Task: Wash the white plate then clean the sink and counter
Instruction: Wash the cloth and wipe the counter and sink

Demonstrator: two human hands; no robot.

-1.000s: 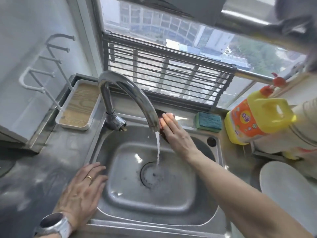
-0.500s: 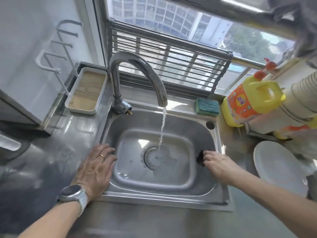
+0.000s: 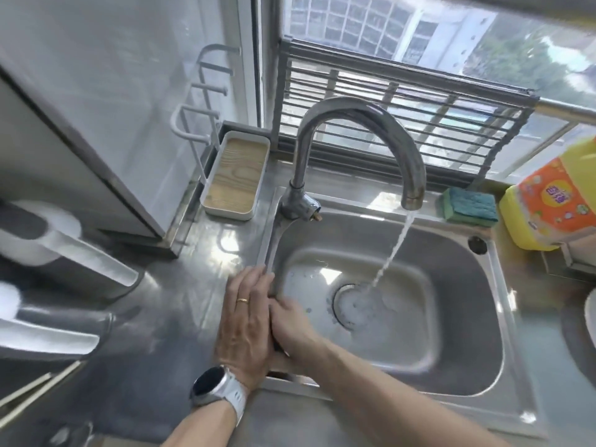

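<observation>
The steel sink (image 3: 467, 285) fills the middle of the view, and water runs from the curved tap (image 3: 354, 114) onto the drain (image 3: 351, 306). My left hand (image 3: 245, 324) lies flat on the sink's left rim, fingers together, with a ring and a watch. Right beside it, my right hand (image 3: 293, 327) presses against the sink's inner left wall, closed on a dark scrub pad (image 3: 276, 345) that is almost wholly hidden. Only a sliver of the white plate (image 3: 591, 321) shows at the far right edge. The wet steel counter (image 3: 193, 301) lies to the left.
A green sponge (image 3: 469, 208) sits on the sink's back rim next to a yellow detergent bottle (image 3: 554, 201). A white tray with a wooden base (image 3: 233, 175) stands at the back left. A metal rack leans against the window. White and grey holders (image 3: 42, 233) crowd the left counter.
My right hand has swept with the dark pad from the sink's back wall, past its right side, to the left wall beside my left hand. The view has shifted left.
</observation>
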